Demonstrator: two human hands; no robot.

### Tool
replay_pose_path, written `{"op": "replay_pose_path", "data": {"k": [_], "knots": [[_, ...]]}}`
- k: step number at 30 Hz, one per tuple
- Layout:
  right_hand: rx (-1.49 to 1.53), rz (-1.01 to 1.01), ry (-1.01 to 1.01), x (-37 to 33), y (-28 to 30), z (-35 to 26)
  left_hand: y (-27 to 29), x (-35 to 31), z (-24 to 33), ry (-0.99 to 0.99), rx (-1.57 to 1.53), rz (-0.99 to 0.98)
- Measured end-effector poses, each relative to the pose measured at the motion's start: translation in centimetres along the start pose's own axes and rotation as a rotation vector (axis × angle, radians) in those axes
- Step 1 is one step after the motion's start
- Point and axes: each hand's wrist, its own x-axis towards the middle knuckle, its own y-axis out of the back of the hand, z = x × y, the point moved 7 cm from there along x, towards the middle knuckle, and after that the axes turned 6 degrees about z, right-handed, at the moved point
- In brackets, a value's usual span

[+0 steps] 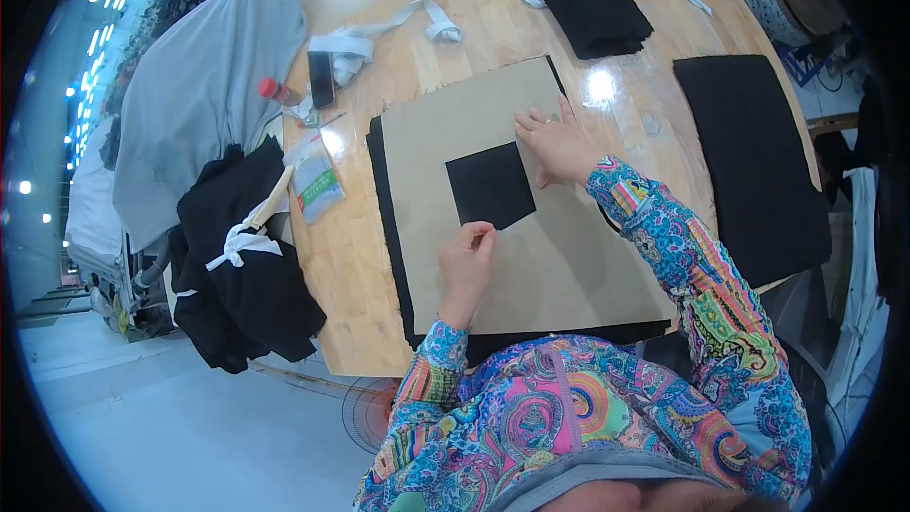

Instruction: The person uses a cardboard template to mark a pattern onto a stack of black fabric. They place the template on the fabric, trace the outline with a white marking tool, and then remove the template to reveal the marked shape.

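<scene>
A large beige card sheet [417, 161] lies on black fabric [387, 218], which shows along its left, top right and near edges. In its middle is a black square [491, 185]; I cannot tell whether this is a cut-out or a piece laid on top. My left hand [466, 264] is at the square's near left edge, thumb and fingertips pinched together; whatever they hold, if anything, is too small to make out. My right hand [559, 145] rests on the card right of the square, its fingers stretched out and spread.
The wooden table [351, 294] also bears a folded black fabric stack [749, 161] at right and a black bundle with white ties [588, 0] at the back. At left are a phone [322, 81], a red-capped bottle [273, 90], a plastic packet [316, 180] and hanging black cloth [237, 294].
</scene>
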Motion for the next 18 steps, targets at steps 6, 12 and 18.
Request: {"op": "replay_pose_path", "data": {"k": [6,12,18], "knots": [[0.012,-0.003,0.002,0.0,0.0,0.1,-0.4,-0.1,-0.1,0.004,0.031,-0.007],[0.018,0.009,0.003,0.0,0.0,0.1,-0.6,0.0,-0.6,0.026,0.066,-0.022],[0.007,0.021,-0.001,0.0,-0.1,0.2,2.1,1.1,-2.1,0.024,0.158,0.089]]}}
